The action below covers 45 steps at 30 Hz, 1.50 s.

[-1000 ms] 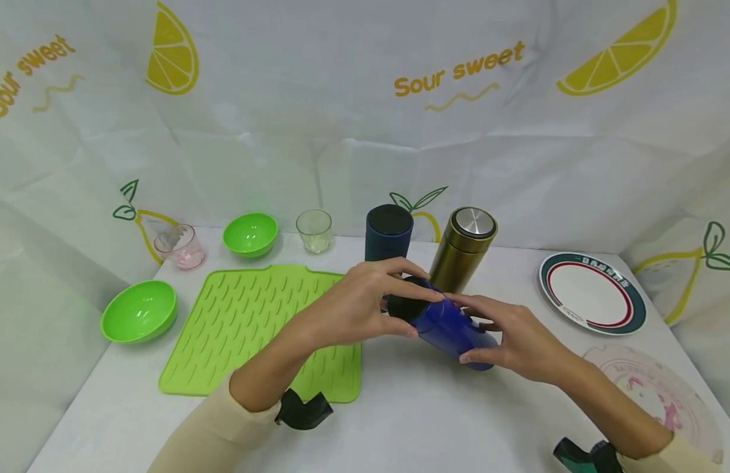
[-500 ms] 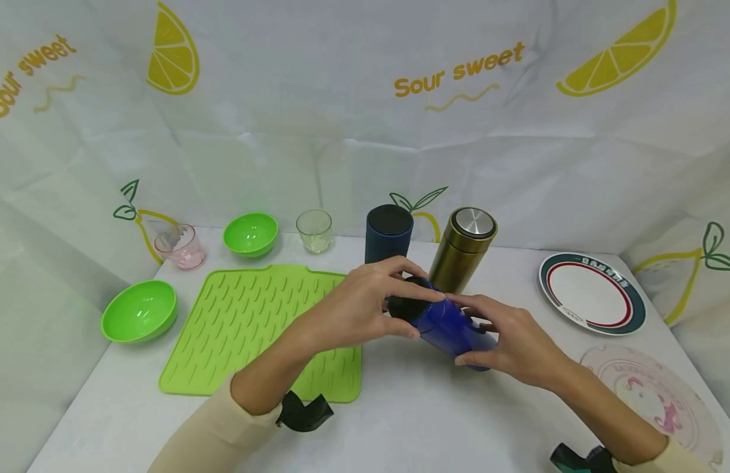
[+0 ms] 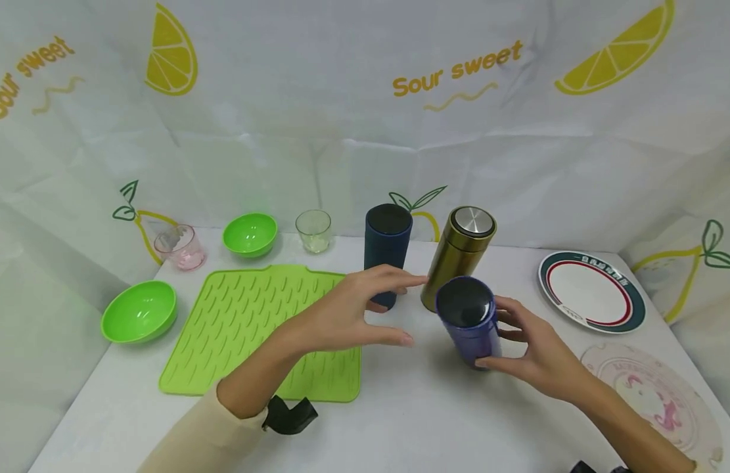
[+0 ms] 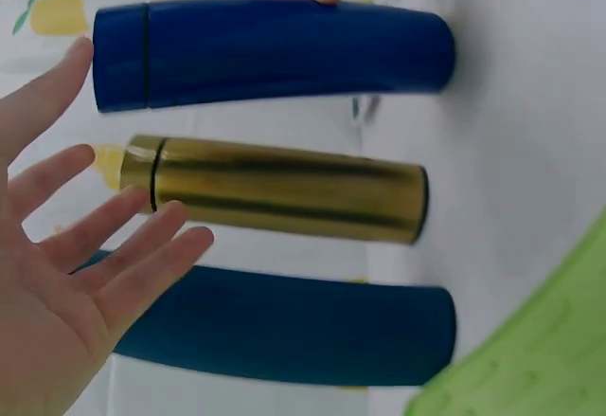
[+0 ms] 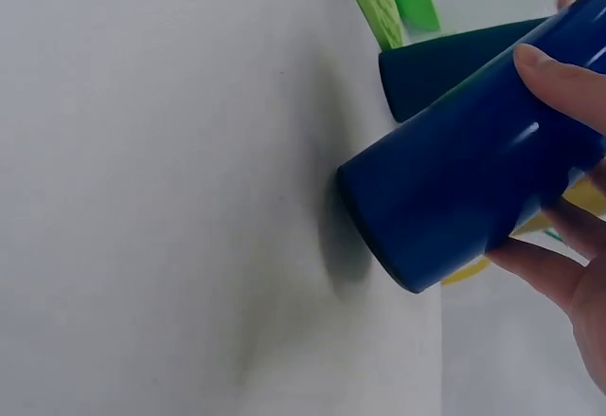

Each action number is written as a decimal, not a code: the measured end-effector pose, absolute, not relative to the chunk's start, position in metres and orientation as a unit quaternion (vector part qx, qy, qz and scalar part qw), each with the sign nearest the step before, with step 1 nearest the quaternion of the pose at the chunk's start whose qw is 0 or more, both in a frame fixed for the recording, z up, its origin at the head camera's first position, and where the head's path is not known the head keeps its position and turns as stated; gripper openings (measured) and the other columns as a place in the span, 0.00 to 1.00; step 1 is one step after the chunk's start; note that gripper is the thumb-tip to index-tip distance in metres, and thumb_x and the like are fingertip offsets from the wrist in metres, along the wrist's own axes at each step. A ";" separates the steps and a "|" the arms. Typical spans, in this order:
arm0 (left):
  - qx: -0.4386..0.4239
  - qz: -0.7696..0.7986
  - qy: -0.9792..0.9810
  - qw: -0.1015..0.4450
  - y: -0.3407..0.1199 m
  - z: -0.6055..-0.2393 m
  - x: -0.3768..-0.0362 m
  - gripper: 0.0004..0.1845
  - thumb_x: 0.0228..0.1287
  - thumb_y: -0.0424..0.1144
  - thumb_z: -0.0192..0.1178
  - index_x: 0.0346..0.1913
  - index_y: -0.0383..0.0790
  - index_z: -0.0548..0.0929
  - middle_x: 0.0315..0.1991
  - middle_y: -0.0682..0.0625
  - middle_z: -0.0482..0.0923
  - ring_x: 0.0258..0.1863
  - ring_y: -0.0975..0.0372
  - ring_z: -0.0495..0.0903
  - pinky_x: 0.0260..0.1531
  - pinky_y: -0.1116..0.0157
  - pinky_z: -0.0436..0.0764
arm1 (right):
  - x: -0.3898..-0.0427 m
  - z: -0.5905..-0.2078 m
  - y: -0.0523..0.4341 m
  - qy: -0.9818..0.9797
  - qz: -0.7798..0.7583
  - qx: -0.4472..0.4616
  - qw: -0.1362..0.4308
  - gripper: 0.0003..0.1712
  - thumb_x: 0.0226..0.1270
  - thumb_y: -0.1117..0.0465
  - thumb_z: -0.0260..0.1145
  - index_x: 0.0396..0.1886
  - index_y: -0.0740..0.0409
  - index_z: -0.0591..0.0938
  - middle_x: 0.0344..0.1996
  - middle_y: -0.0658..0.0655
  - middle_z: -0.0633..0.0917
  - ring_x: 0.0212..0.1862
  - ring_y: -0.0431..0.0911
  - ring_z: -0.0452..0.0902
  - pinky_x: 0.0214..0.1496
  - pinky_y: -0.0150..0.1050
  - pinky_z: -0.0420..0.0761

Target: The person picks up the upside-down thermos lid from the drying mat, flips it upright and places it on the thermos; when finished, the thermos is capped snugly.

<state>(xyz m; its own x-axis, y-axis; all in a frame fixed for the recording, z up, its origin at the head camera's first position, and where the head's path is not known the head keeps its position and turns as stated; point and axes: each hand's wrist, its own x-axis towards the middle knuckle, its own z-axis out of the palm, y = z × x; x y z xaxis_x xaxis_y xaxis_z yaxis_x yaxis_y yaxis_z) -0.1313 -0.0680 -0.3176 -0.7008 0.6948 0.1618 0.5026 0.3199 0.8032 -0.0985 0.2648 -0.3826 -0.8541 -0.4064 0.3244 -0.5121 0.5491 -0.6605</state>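
My right hand (image 3: 533,351) grips the lower part of a glossy blue thermos flask (image 3: 472,335), thumb on the near side and fingers behind. The flask stands nearly upright, its dark lid up, its base close over the table in the right wrist view. To its left, my left hand (image 3: 359,309) is spread with nothing in it, thumb and fingers apart. Behind the hands stand a gold thermos flask (image 3: 459,263) with a steel-topped lid and a dark teal flask (image 3: 388,243). The left hand covers part of the teal flask in the head view.
A green ridged drying mat (image 3: 252,328) lies on the left. Around it are two green bowls (image 3: 138,312), a pink glass (image 3: 181,248) and a clear glass (image 3: 314,231). On the right are a dark-rimmed plate (image 3: 595,292) and a pale pink patterned disc (image 3: 654,394).
The blue flask has gone from tilted over to nearly upright, and moved slightly right. My left hand has let go of its lid end; my right hand still holds it.
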 end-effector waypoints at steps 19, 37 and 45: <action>0.244 0.315 0.909 0.122 -0.151 -0.371 -0.120 0.43 0.57 0.54 0.75 0.75 0.55 0.70 0.74 0.49 0.67 0.74 0.51 0.68 0.70 0.44 0.74 | -0.132 -0.392 0.312 -0.862 0.479 0.148 0.075 0.70 0.49 0.78 0.78 0.82 0.42 0.45 0.74 0.55 0.67 0.60 0.22 0.73 0.47 0.19 0.83; 0.192 0.242 0.949 0.056 -0.180 -0.381 -0.111 0.45 0.55 0.57 0.75 0.76 0.53 0.69 0.77 0.43 0.64 0.75 0.43 0.65 0.63 0.37 0.77 | -0.158 -0.392 0.327 -0.881 0.461 0.086 0.063 0.67 0.60 0.70 0.75 0.81 0.36 0.38 0.81 0.66 0.54 0.72 0.77 0.62 0.61 0.45 0.75; 0.175 0.220 0.959 0.035 -0.188 -0.385 -0.108 0.47 0.54 0.59 0.75 0.77 0.55 0.67 0.77 0.44 0.63 0.76 0.43 0.64 0.57 0.37 0.80 | -0.155 -0.400 0.326 -0.867 0.491 0.062 0.062 0.65 0.63 0.66 0.75 0.81 0.32 0.38 0.83 0.60 0.53 0.76 0.74 0.58 0.62 0.48 0.73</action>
<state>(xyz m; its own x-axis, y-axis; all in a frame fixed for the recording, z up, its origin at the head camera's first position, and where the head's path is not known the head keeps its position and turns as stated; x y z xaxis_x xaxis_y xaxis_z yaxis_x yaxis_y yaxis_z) -0.1081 -0.1878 -0.3849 -0.9366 0.3503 0.0092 0.3194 0.8427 0.4335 -0.1554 0.3258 -0.4000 -0.9847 -0.0469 0.1678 -0.1680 0.5105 -0.8433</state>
